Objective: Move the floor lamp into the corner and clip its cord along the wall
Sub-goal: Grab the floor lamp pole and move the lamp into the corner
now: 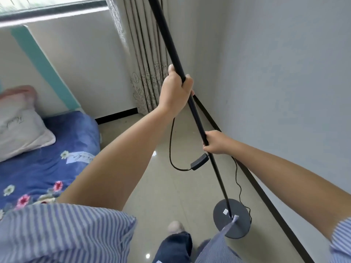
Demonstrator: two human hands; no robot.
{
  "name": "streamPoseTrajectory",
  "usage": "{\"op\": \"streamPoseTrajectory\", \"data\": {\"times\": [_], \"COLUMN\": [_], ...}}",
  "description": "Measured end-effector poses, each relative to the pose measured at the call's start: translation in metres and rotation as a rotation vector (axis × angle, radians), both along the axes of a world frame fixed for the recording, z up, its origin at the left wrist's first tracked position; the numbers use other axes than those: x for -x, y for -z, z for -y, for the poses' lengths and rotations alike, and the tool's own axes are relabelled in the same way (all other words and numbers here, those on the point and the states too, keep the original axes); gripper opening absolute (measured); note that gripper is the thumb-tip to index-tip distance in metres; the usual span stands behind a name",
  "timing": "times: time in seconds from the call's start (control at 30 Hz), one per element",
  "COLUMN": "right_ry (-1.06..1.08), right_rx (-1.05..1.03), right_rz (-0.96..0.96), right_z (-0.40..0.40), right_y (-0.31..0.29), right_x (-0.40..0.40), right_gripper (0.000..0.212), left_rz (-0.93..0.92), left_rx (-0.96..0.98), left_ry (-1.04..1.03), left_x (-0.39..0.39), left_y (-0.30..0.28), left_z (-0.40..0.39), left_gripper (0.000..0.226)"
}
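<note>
The floor lamp is a thin black pole rising from a round dark base near the right wall. The pole leans to the upper left and its top is out of frame. My left hand grips the pole high up. My right hand grips it lower down. A black cord loops down from the pole to an inline switch, then trails past the base along the floor. The room corner lies beyond, beside the curtain.
A bed with a blue floral cover and a pillow fills the left. A patterned curtain hangs by the corner. A dark skirting board runs along the right wall. My legs and feet stand on the glossy tile floor.
</note>
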State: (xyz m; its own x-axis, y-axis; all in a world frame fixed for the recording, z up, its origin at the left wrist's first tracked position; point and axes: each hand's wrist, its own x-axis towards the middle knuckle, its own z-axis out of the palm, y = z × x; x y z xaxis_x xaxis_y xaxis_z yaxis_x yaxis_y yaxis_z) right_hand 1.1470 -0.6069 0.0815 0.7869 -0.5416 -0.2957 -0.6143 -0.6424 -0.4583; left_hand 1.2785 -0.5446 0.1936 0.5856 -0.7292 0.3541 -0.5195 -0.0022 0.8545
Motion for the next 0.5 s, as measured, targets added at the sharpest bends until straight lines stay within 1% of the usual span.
{"op": "streamPoseTrajectory", "data": {"times": [0.07, 0.13, 0.23, 0.5], "right_ry": [0.021, 0.038, 0.056, 0.063], "right_rx": [0.0, 0.006, 0.018, 0.002], "right_rz": [0.008, 0.014, 0.011, 0.017], "right_z": [0.027, 0.054, 0.097, 0.223], "right_y": [-0.001, -0.003, -0.004, 0.002], "right_x": [-0.035, -0.068, -0.116, -0.239], "right_gripper": [0.008, 0.011, 0.011, 0.014], "left_rz": [0.015, 0.001, -0.015, -0.014], "left_rx": [-0.007, -0.002, -0.012, -0.035], "left_ry": [0.001, 0.035, 0.08, 0.112], "left_x": [-0.037, -0.07, -0.12, -0.245], "left_y": [-0.001, -0.005, -0.007, -0.003], "left_z": [0.028, 0.056, 0.102, 0.238], "left_gripper": [0.019, 0.01, 0.011, 0.009]}}
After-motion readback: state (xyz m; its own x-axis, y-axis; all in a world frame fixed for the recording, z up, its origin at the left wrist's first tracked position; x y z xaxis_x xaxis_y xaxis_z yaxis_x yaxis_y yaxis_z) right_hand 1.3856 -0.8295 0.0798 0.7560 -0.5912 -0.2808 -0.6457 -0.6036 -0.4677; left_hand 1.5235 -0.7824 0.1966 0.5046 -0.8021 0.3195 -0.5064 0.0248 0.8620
